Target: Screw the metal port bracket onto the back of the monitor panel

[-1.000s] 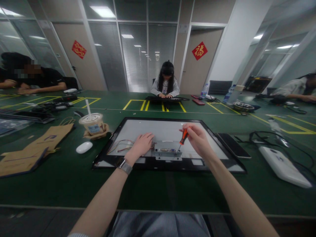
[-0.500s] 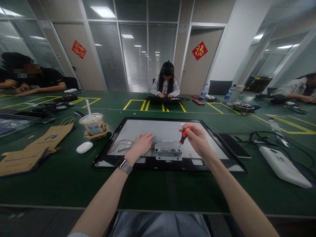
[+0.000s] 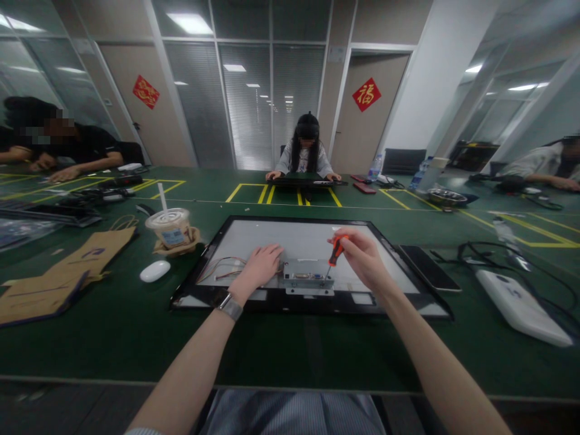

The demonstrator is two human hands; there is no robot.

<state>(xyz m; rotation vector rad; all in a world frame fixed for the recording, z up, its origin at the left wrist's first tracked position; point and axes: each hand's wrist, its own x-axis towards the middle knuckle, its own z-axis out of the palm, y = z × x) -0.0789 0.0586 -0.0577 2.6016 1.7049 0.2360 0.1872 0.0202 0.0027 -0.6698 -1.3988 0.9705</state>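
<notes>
Over the last second we see the tip of the slim screwdriver with the orange-and-black handle (image 3: 338,250) shift slightly left and nearer along the front of the silver metal port box (image 3: 302,266); we judge this a small realignment at the box's right end. Our right hand (image 3: 365,255) has its grip closed round the handle, the shaft slanting down to the left. Our left hand (image 3: 261,266) stays palm down just left of the box; we cannot tell whether its grip has hold of anything underneath. The box stands at the near middle of the large, black-framed grey panel (image 3: 263,232), flat on the dark green counter (image 3: 267,350). On the far side, a co-worker (image 3: 319,160) has moved both hands (image 3: 273,175) outward, apart from our work.
</notes>
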